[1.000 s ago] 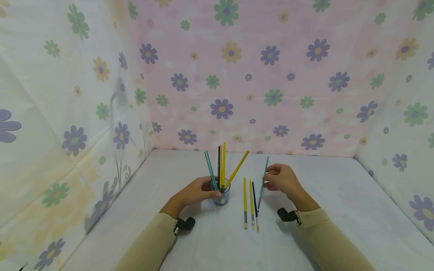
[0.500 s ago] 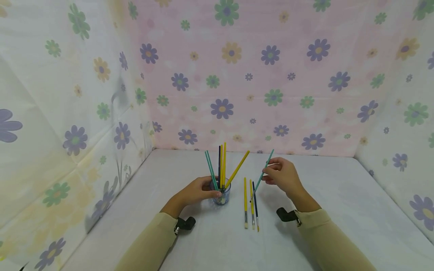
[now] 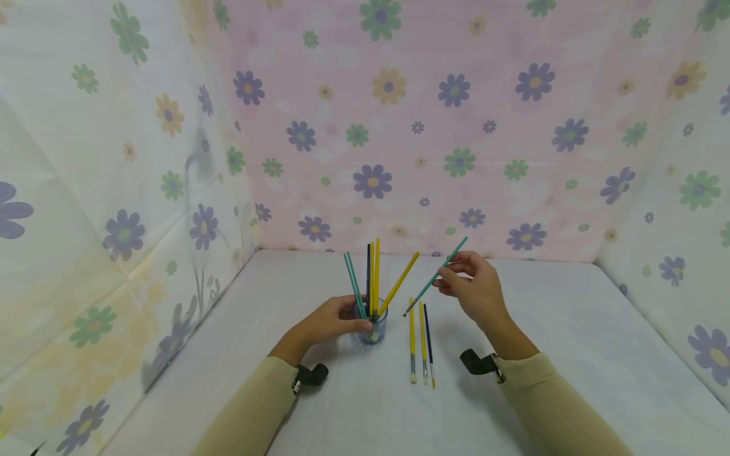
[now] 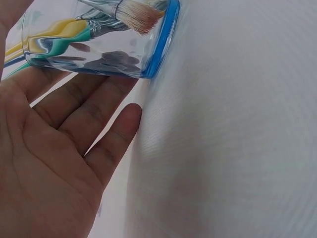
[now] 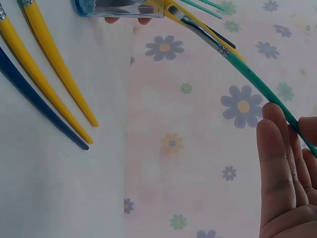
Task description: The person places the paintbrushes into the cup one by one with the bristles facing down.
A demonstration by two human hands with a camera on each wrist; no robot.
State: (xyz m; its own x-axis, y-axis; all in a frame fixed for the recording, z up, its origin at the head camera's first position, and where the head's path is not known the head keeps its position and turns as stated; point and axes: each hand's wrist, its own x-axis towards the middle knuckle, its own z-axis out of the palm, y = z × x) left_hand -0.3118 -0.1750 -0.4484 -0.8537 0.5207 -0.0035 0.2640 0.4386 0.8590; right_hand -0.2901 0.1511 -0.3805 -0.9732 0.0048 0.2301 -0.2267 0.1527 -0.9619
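My left hand point(image 3: 327, 324) holds a clear glass cup point(image 3: 379, 330) upright on the table, thumb in front and fingers round the far side. Several paintbrushes stand in it bristles down, with teal, dark blue and yellow handles point(image 3: 401, 282). The left wrist view shows the cup's blue base point(image 4: 166, 39) and pale bristles point(image 4: 141, 17) through the glass. To the right, my right hand point(image 3: 476, 288) pinches a teal paintbrush point(image 3: 429, 286) by its handle. That brush slants in the air, its bristle end low and pointing left towards the cup, apart from it.
Two yellow paintbrushes point(image 3: 412, 342) and a dark blue paintbrush point(image 3: 429, 335) lie side by side on the white table point(image 3: 365, 405), right of the cup, bristles towards me. A flowered pink cloth point(image 3: 422, 164) hangs behind, with flowered white cloth at both sides.
My right hand has lifted the teal paintbrush and tilted it, so its bristle end has swung up and left over the lying brushes. My left hand and the cup have stayed in place.
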